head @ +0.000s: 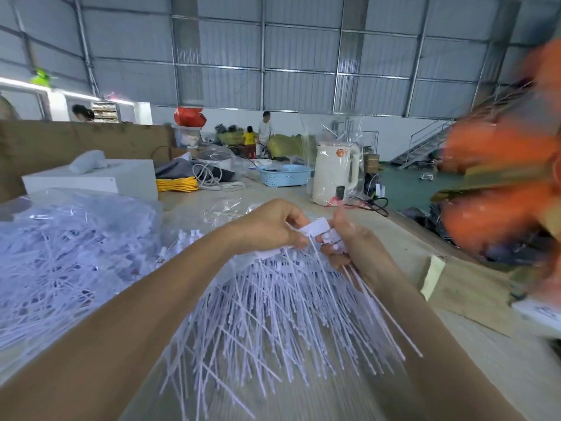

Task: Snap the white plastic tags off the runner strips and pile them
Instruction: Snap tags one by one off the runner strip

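Above the table, both of my hands meet on a white runner strip of tags (315, 228). My left hand (270, 224) pinches the flat white head of the strip from the left. My right hand (352, 241) grips the neighbouring tag heads and several thin white tails (373, 296) that hang down from it. Below the hands a fanned pile of white tags (273, 317) covers the table. A large clear bag of tangled white tags (66, 250) lies to the left.
A cream electric kettle (332, 174) in clear wrap stands behind the hands, with a blue basket (283, 175) and yellow cable (177, 184) further back. A white box (94, 177) sits at the left. Blurred orange objects (498, 183) crowd the right edge. People stand far off.
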